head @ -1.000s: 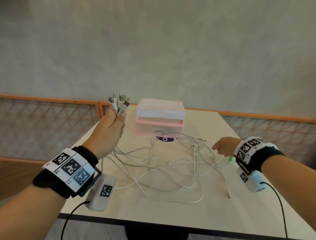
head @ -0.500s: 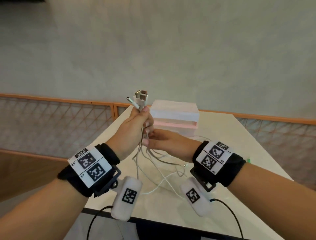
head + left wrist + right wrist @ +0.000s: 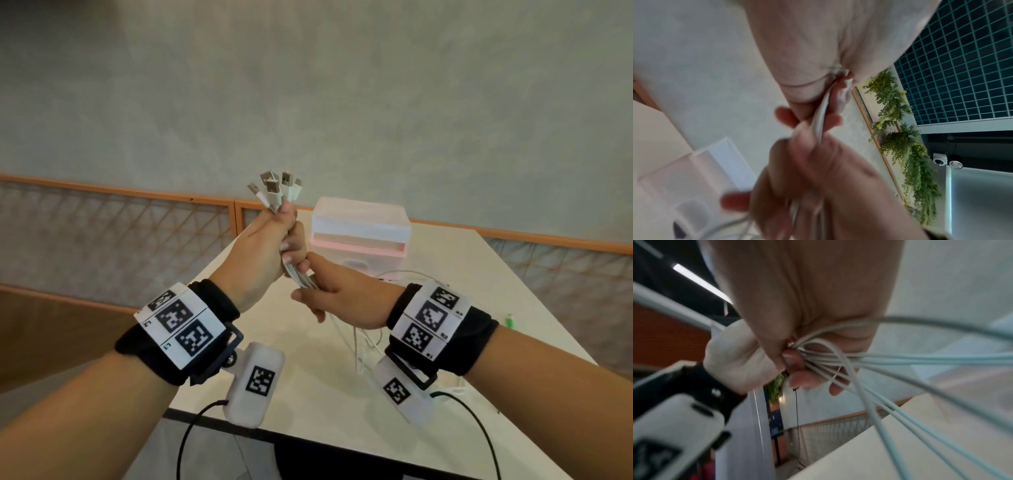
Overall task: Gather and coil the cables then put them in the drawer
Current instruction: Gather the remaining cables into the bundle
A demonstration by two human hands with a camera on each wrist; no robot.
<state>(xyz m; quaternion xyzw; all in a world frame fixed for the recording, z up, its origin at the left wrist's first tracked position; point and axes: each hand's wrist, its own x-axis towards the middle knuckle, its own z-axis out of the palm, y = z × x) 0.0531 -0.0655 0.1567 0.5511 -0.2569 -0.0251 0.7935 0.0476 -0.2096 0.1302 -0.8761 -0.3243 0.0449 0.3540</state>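
Note:
My left hand (image 3: 274, 240) is raised above the table's left edge and grips a bundle of white cables (image 3: 301, 275), with several USB plugs (image 3: 274, 188) fanning out above the fist. Just below it my right hand (image 3: 329, 294) curls round the same bundle; the strands run through its fingers (image 3: 803, 379) and trail down to the table (image 3: 445, 274). In the left wrist view the cables (image 3: 821, 116) pass from one fist into the other. The pink and white drawer box (image 3: 359, 233) stands behind my hands, its top drawer slightly open.
Loose cable loops (image 3: 363, 342) lie on the cream table under my right wrist. A small green plug (image 3: 510, 322) rests near the table's right edge. An orange-framed railing (image 3: 120, 219) runs behind the table; the near edge is dark.
My right hand left the cable pile on the table, swung left and took hold of the bundle under my left hand. Both hands rose, lifting the cables off the table.

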